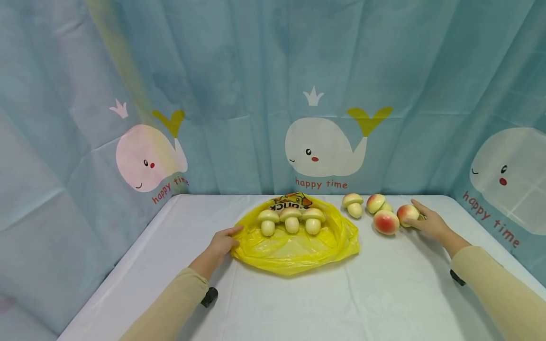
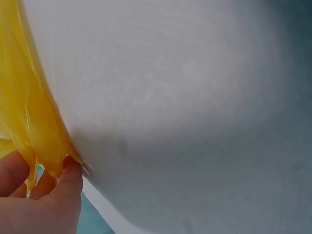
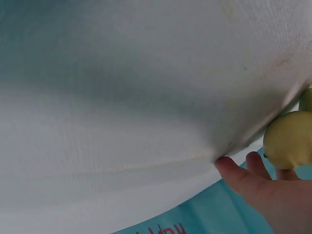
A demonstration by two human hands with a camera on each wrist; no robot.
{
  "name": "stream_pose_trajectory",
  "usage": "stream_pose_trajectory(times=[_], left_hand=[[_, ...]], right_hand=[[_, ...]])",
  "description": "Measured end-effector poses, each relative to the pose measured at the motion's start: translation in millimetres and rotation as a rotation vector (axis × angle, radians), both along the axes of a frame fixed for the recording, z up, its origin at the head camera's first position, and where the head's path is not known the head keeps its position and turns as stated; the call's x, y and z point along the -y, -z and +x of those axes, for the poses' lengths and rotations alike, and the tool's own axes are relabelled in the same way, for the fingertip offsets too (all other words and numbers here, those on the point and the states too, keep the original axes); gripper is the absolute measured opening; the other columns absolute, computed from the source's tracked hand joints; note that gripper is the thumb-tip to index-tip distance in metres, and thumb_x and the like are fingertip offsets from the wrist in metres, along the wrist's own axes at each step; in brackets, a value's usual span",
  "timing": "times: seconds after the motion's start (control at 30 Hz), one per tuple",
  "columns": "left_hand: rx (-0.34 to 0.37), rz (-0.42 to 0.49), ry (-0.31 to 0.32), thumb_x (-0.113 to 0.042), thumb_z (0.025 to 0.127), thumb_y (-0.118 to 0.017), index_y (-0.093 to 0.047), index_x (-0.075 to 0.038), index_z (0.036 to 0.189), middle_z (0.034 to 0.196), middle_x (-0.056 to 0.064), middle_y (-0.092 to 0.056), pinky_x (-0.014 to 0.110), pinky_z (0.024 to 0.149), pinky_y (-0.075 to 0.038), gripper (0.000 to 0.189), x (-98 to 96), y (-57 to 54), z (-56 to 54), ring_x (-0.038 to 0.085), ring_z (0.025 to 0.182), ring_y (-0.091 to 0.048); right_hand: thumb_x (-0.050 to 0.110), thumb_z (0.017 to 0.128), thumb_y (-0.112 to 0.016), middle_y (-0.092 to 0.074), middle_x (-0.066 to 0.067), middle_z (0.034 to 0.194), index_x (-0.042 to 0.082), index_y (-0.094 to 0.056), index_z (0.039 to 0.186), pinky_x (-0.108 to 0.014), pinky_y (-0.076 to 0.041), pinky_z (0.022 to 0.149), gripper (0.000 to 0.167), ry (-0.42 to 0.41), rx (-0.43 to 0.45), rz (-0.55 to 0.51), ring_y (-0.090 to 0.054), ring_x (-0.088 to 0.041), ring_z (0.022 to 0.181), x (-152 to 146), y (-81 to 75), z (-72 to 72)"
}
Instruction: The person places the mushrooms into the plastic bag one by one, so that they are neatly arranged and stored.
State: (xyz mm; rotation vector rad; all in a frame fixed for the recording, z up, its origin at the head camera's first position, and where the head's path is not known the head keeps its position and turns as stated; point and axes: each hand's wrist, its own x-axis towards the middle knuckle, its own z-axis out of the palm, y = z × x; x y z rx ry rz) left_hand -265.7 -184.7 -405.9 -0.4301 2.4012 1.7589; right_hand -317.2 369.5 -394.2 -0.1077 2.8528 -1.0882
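Observation:
My left hand (image 1: 222, 243) pinches the left edge of a yellow plastic bag (image 1: 294, 263); the left wrist view shows thumb and fingers on the gathered film (image 2: 46, 131). Three cream toy mushrooms (image 1: 292, 221) lie in a row on the bag. My right hand (image 1: 431, 223) is at a red-and-yellow peach (image 1: 407, 214), thumb over its near side and fingers extended past its far side. In the right wrist view the fingers are spread, one touching the peach's yellow side (image 3: 290, 139). A second peach (image 1: 386, 222) sits just left of it.
Behind the peaches lie another mushroom (image 1: 353, 205) and a tilted, red-tinged mushroom (image 1: 377, 203). The white tablecloth (image 1: 298, 308) covers the table up to a blue curtain (image 1: 239, 156) with printed whales, which stands along the back and sides.

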Motion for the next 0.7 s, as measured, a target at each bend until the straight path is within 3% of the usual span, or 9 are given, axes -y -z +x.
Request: stream_pose_trajectory(times=[0.33,0.53,0.7], left_hand=[[-0.008,0.010,-0.003,0.012,0.089,-0.047,-0.050,-0.002,0.141,0.153,0.024,-0.028,0.047,0.109,-0.033,0.054,0.4,2.0,-0.3,0.040,0.139,-0.028],[-0.014,0.016,0.001,0.012,0.089,-0.046,-0.050,-0.001,0.141,0.153,0.025,-0.028,0.047,0.109,-0.033,0.053,1.0,2.7,0.4,0.041,0.139,-0.027],[-0.011,0.015,-0.001,0.012,0.089,-0.047,-0.050,-0.001,0.141,0.152,0.025,-0.028,0.047,0.109,-0.033,0.053,1.2,3.0,-1.1,0.041,0.139,-0.027]], right_hand=[[0.038,0.096,-0.058,-0.008,-0.046,0.145,-0.010,-0.008,0.149,-0.073,-0.014,0.102,0.088,0.008,-0.018,-0.012,-0.008,-0.063,0.132,1.8,-1.1,2.5],[0.039,0.096,-0.058,-0.014,-0.050,0.141,-0.012,-0.011,0.148,-0.069,-0.024,0.102,0.087,0.019,0.033,-0.042,-0.018,-0.063,0.129,1.7,-5.3,8.3],[0.040,0.096,-0.058,-0.010,-0.049,0.142,-0.008,-0.006,0.150,-0.068,-0.025,0.103,0.089,0.038,0.103,-0.108,-0.016,-0.061,0.131,1.8,-8.6,13.5]])
